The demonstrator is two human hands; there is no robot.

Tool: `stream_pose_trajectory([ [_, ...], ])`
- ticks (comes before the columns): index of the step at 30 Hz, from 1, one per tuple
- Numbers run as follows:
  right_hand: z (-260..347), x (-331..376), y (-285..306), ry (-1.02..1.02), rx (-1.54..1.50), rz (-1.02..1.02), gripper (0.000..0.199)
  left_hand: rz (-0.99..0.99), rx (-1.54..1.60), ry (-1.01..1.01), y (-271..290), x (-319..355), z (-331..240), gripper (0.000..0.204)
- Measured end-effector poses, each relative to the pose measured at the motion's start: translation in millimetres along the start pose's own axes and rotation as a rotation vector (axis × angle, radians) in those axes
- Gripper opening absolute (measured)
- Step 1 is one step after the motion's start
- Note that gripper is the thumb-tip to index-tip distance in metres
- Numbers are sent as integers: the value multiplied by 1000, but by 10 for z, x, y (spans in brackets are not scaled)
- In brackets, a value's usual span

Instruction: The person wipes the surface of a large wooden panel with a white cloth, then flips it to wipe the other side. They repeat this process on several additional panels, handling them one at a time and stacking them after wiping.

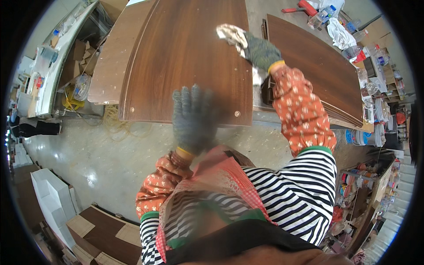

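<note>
A stack of dark brown wood-grain panels (pixel 190 57) lies in front of me, with small round holes near the corners of the top one. My left hand (pixel 192 115), in a grey knit glove, rests with its fingers stretched out at the near edge of the top panel. Part of that glove is smeared by a blur. Over the right side of the panel, my right hand (pixel 261 52), gloved the same way, is closed on a whitish cloth (pixel 232 36) that touches the surface.
A second stack of brown panels (pixel 313 66) stands at the right. Beyond it sit plastic bottles (pixel 318 20), a white cloth (pixel 341 34) and a red tool (pixel 304 6). At left is a workbench (pixel 48 73); white foam pieces (pixel 53 194) and boxes (pixel 104 229) stand at lower left.
</note>
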State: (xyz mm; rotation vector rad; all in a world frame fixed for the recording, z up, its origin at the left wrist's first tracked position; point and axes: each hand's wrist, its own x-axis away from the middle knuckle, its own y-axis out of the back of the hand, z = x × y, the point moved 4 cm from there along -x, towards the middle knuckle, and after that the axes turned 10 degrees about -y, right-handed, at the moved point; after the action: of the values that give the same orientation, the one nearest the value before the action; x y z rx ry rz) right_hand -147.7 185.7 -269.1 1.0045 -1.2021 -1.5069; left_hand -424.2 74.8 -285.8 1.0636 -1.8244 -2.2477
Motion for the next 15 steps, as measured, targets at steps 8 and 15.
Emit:
stream_pose_trajectory([
  [8, -44, 334, -215, 104, -15, -222, 46, 379, 125, -12, -21, -83, 38, 68],
  [15, 355, 2296, -223, 171, -124, -168, 60, 107, 213, -49, -94, -164, 162, 63],
])
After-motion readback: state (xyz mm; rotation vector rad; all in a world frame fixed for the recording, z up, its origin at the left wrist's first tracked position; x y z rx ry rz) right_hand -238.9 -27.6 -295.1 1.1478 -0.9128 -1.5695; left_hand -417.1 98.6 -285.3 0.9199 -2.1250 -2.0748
